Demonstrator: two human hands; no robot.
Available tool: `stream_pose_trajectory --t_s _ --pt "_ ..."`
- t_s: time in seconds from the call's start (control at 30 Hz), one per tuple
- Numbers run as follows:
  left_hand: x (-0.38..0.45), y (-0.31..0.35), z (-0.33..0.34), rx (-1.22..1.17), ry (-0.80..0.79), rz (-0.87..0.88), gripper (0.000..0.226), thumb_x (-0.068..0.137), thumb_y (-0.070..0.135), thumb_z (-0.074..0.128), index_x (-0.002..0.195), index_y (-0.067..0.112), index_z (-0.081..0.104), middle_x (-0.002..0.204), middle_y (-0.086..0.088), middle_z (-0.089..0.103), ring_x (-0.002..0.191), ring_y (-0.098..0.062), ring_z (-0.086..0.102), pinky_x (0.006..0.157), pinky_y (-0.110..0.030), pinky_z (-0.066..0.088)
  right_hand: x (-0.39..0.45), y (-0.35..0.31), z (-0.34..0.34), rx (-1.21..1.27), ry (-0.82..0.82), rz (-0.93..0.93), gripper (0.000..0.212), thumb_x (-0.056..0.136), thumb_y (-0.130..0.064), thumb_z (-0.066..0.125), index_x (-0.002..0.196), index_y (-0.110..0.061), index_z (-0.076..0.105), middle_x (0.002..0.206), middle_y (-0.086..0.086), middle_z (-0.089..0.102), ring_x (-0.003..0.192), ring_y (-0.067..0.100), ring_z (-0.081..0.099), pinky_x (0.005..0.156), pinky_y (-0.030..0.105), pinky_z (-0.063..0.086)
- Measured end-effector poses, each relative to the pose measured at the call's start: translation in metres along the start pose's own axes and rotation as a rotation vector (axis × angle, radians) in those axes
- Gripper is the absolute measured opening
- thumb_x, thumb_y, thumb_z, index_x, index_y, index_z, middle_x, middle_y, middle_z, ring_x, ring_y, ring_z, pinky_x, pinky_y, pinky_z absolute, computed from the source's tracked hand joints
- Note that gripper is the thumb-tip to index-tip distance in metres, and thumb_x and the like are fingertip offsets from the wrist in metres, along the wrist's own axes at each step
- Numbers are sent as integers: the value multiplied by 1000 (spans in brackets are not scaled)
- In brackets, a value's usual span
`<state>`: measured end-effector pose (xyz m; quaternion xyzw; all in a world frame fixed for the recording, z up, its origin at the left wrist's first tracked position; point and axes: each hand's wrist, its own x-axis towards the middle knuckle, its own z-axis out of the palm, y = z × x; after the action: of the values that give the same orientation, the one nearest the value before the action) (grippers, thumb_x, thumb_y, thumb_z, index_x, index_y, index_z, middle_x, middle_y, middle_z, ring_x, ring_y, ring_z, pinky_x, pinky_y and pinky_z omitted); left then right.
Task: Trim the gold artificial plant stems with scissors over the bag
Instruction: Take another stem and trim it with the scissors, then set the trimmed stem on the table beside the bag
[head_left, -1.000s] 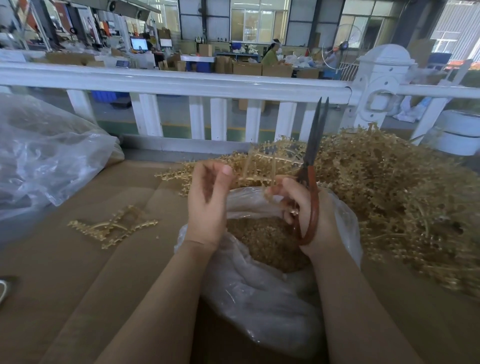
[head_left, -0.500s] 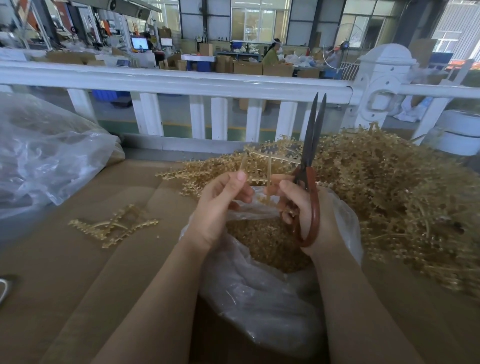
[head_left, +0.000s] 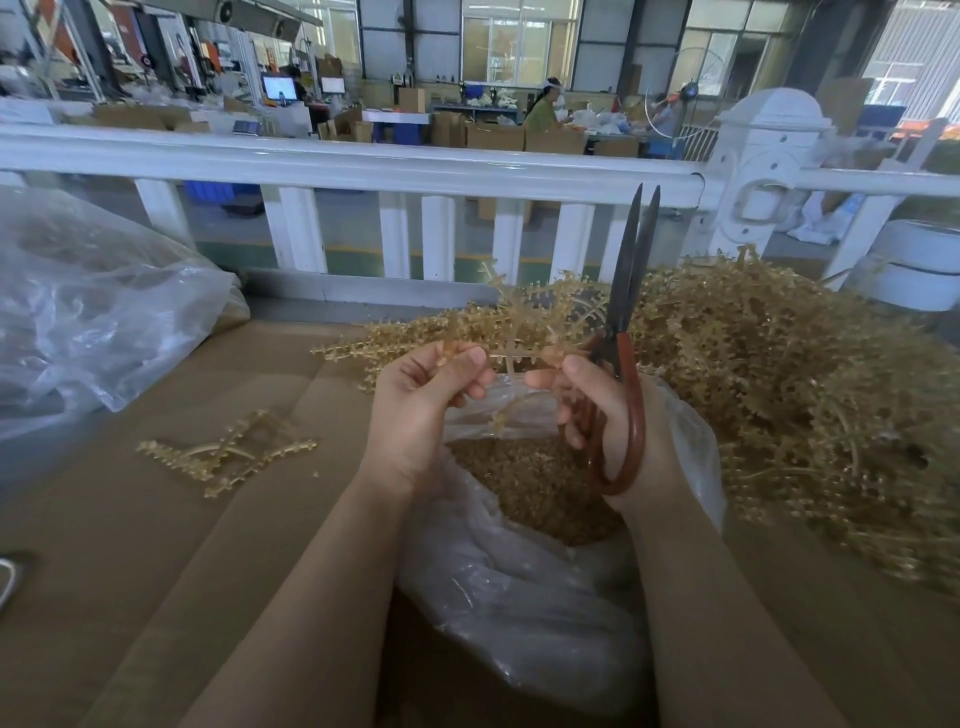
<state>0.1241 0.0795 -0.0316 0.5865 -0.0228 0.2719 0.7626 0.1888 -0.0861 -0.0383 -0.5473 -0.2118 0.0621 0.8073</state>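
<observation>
A gold stem (head_left: 511, 332) is being held above the mouth of the clear bag (head_left: 524, 587), pinched at one end by the curled fingers of the left hand (head_left: 423, 400) and at the other by the thumb and forefinger of the right hand (head_left: 597, 410). The scissors (head_left: 621, 353) are also being gripped in the right hand, its lower fingers curled through the red loop, with the dark blades being kept nearly together and pointed up towards the white railing (head_left: 363, 166). The bag is being filled with gold trimmings (head_left: 524, 478). The space to the right is being crowded by a large heap of gold stems (head_left: 789, 374), touching the bag's rim. On the left, bare cardboard (head_left: 130, 545) is being occupied only by a few cut pieces (head_left: 228, 452), and beyond them by crumpled plastic sheeting (head_left: 88, 312).
</observation>
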Motion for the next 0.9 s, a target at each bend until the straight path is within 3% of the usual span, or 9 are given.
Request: stream_pose_trajectory --t_s 0.13,0.27,0.33,0.4,0.5,0.6,0.67,0.8,0.9 --pt "2 4 -5 -56 110 18 24 94 10 62 72 16 72 68 -1 67 64 -14 56 70 -28 45 -2 -2 -1 -28 16 -17 24 88 -31 69 103 -13 75 98 11 78 54 6 58 42 15 42" --pt "9 15 -20 -293 369 29 20 98 10 57 79 10 65 68 0 64 60 -9 56 59 -20 47 -4 -4 0 -119 110 -77 15 91 -22 73 94 -7 72 75 2 74 48 4 55 46 16 44" --pt "12 20 -32 -439 543 21 20 99 11 56 80 12 62 67 2 62 56 -6 55 54 -18 47 -3 -1 1 -425 256 -122 10 92 -22 73 83 -19 71 64 -9 69 52 1 59 54 16 45" --pt "12 23 -42 -543 689 32 19 100 11 54 82 13 61 65 3 60 54 -6 54 53 -20 49 -4 2 5 -752 339 -199 21 92 -31 71 72 -30 64 63 -22 65 60 -5 60 55 7 39" --pt "14 22 -52 -618 970 23 13 100 13 53 90 9 59 62 2 57 48 -8 53 51 -21 48 -10 4 9 -1047 245 -302 30 88 -48 57 63 -32 52 52 -11 55 53 2 53 48 12 31" --pt "22 19 -59 -556 1247 11 14 102 17 53 106 5 59 65 -1 60 45 -8 56 51 -22 51 -11 6 10 -1262 175 -403 40 88 -50 53 56 -29 40 48 -12 39 47 1 39 49 17 24" --pt "24 17 -63 -542 1315 2 17 104 18 50 113 6 58 71 -3 62 46 -7 60 54 -23 55 -10 6 9 -1319 169 -392 45 90 -49 57 55 -29 37 48 -13 37 45 0 36 48 15 21" --pt "23 14 -65 -525 1294 -42 24 104 25 47 86 10 54 72 -5 63 44 -7 61 51 -22 54 -8 6 8 -1356 157 -266 42 86 -61 49 58 -31 41 51 -16 40 48 -3 39 49 13 22" --pt "23 14 -61 -509 1300 -46 32 100 29 56 111 -1 56 76 -7 68 49 -10 63 55 -24 57 -6 8 8 -1391 149 -228 42 85 -65 46 60 -32 41 53 -17 41 50 -3 40 48 14 24"
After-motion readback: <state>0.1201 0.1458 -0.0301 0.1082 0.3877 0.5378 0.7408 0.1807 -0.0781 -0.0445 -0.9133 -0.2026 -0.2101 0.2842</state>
